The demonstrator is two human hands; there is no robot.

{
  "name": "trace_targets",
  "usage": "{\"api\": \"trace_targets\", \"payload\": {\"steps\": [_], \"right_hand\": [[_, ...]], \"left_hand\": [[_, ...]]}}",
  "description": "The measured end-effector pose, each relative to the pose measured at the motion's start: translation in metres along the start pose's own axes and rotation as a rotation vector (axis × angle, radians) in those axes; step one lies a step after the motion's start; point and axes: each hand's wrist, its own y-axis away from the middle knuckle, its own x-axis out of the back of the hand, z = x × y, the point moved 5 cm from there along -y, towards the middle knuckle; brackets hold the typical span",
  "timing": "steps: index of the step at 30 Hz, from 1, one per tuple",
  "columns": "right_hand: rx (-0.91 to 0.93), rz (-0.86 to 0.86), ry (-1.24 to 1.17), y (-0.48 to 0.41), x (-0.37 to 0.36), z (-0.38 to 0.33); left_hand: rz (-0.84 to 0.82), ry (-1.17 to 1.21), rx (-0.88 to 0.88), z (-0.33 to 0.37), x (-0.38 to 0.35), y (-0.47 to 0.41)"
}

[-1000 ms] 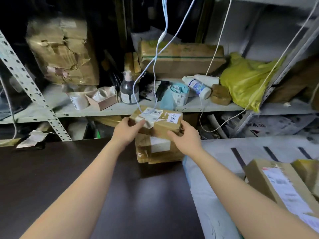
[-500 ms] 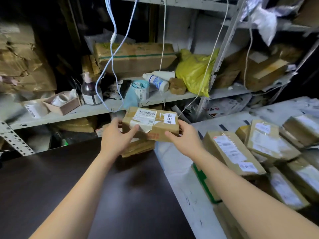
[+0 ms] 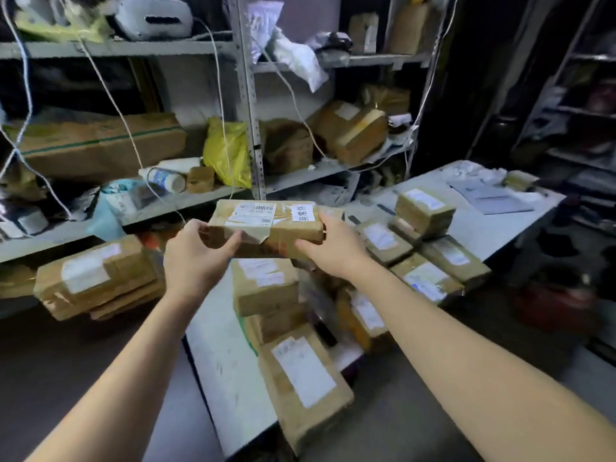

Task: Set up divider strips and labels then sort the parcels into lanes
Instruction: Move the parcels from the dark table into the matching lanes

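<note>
Nearest me, brown taped parcels (image 3: 301, 378) crowd the pale grey table (image 3: 226, 358). Above them my left hand (image 3: 195, 258) and right hand (image 3: 333, 245) clamp the ends of a flat brown cardboard parcel (image 3: 266, 226), held in the air. Behind stands cluttered grey metal shelving (image 3: 248, 105).

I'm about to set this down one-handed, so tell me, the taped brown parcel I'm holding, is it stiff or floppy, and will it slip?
The parcel looks stiff: it spans left hand to right hand without sagging. Glossy tape may make it somewhat slippery. Its wide shape could tip in one hand.
</note>
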Motion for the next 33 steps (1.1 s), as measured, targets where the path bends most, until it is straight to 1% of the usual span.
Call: {"api": "trace_targets", "payload": {"steps": [3,7,10,13,19,22,25,30,33], "right_hand": [[-0.011,0.045,-0.016,0.016,0.065,0.049],[-0.059,0.088,-0.044,0.03,0.136,0.112],[-0.128,0.111,-0.06,0.028,0.176,0.164],[-0.187,0.121,-0.06,0.021,0.205,0.217],[-0.281,0.142,0.006,-0.018,0.266,0.318],[-0.33,0.126,0.045,-0.044,0.298,0.361],[-0.354,0.103,0.062,-0.07,0.324,0.403],[-0.367,0.023,0.055,-0.106,0.339,0.471],[-0.337,-0.032,0.052,-0.131,0.334,0.511]], "left_hand": [[-0.03,0.015,-0.078,0.062,-0.046,0.031],[-0.13,0.023,-0.144,0.13,-0.11,0.061],[-0.174,-0.009,-0.189,0.168,-0.163,0.07],[-0.236,0.025,-0.219,0.194,-0.226,0.074],[-0.295,0.081,-0.189,0.237,-0.36,0.074],[-0.357,0.096,-0.115,0.255,-0.423,0.073],[-0.401,0.09,-0.077,0.273,-0.477,0.073],[-0.398,-0.016,-0.02,0.286,-0.547,0.073],[-0.349,-0.114,0.029,0.284,-0.579,0.073]]}}
